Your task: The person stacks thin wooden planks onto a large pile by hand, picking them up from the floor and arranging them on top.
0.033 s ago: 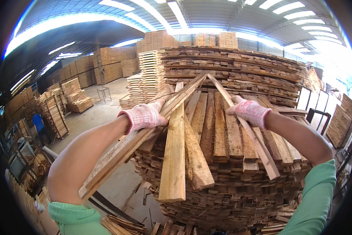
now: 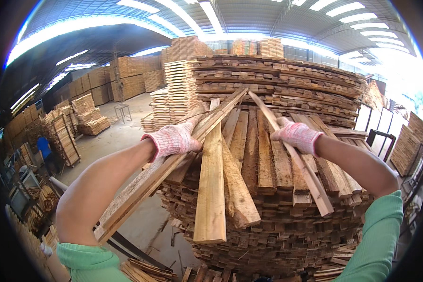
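I see the left hand [image 2: 173, 140], in a pink knit glove, closed around a long rough pale wooden plank [image 2: 169, 164] that slants from beside the forearm up toward the pile's middle. The right hand [image 2: 297, 135], gloved the same, grips a thinner wooden slat [image 2: 294, 157] running past it both ways. Both boards cross above a tall stack of rough-sawn short planks [image 2: 268, 221], ragged at its near edge. Left of the left hand, open concrete floor [image 2: 122, 129]; more timber stacks [image 2: 127, 80] beyond.
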A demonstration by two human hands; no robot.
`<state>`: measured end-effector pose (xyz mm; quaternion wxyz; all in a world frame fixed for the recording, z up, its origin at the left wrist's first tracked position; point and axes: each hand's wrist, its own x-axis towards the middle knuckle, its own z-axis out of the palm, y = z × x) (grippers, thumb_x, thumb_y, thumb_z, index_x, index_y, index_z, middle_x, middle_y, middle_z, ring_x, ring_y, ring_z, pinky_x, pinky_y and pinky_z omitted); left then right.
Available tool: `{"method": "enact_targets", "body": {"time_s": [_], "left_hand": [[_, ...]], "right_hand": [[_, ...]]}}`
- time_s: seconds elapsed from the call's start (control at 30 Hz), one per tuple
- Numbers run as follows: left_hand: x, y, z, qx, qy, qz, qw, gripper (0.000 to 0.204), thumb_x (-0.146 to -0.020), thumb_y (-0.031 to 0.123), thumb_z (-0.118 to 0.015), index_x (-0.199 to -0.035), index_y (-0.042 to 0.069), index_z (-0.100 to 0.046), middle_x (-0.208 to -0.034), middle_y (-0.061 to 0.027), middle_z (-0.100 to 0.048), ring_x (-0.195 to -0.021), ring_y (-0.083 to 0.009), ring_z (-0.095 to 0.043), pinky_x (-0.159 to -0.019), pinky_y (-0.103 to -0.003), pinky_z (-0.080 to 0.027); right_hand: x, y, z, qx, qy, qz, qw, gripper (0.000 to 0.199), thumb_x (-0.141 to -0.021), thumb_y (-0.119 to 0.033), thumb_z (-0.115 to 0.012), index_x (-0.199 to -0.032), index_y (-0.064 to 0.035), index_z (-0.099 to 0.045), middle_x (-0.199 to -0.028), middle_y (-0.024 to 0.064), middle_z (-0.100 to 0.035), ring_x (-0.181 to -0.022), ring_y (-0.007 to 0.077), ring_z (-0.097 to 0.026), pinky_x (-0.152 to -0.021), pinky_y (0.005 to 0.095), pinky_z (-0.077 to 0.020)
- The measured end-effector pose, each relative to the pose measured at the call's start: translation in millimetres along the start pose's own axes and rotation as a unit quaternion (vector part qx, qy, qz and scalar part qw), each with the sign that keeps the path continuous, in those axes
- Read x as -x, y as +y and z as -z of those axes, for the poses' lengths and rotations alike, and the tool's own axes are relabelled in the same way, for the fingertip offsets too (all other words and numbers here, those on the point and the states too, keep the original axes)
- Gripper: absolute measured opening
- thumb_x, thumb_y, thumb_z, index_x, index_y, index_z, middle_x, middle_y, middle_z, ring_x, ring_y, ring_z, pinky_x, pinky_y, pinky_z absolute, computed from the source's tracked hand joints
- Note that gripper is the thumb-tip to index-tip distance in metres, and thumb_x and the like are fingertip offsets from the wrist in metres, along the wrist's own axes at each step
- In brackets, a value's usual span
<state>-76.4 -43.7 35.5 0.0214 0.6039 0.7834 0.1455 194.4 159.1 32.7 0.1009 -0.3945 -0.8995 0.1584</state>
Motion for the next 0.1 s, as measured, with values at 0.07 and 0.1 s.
{"method": "enact_targets", "body": {"time_s": [0.07,0.1], "left_hand": [[2.5,12.6,15.7,0.037,-0.093,0.111,0.989,0.089,-0.081,0.026,-0.068,-0.156,0.009,-0.023,-0.124,-0.0222,-0.062,-0.090,-0.0255,-0.066,-0.079,-0.037,-0.055],[1.5,-3.6,17.7,0.093,-0.110,0.070,0.987,0.091,-0.085,0.034,-0.067,-0.159,0.013,-0.017,-0.143,-0.0217,-0.051,-0.101,-0.0290,-0.067,-0.090,-0.042,-0.053]], "right_hand": [[0.2,-11.4,-1.5,0.038,-0.028,-0.040,0.998,0.084,-0.086,-0.042,-0.067,-0.148,0.0050,-0.035,-0.144,0.0261,-0.049,-0.128,0.0361,-0.054,-0.106,0.0412,-0.0431],[5.8,-18.4,7.6,0.068,-0.040,-0.047,0.996,0.083,-0.086,-0.042,-0.067,-0.149,0.0005,-0.035,-0.145,0.0241,-0.049,-0.129,0.0358,-0.054,-0.103,0.0401,-0.0461]]}}
